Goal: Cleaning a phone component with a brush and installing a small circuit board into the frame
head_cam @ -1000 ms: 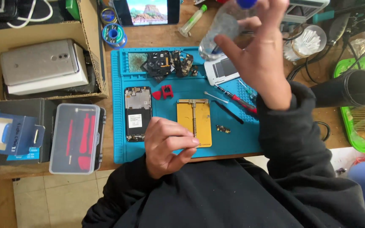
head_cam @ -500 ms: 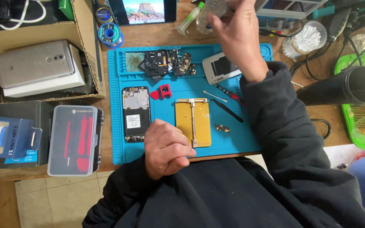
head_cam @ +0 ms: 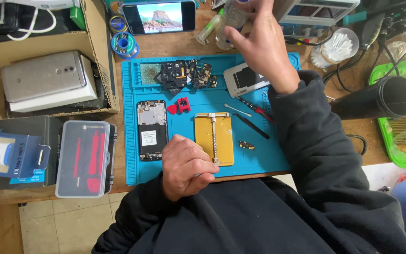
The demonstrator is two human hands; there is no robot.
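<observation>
Fingers of the right hand wrap an upright clear bottle beyond the blue mat; the left hand rests clenched at its near edge.

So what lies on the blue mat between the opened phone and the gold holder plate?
In the head view, a red triangular pick and small red clip lie there.

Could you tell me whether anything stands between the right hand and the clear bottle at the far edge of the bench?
Nothing visible does: the right hand already lies against the clear bottle, fingers wrapped round its side. The left hand rests apart, near the gold holder plate.
</observation>
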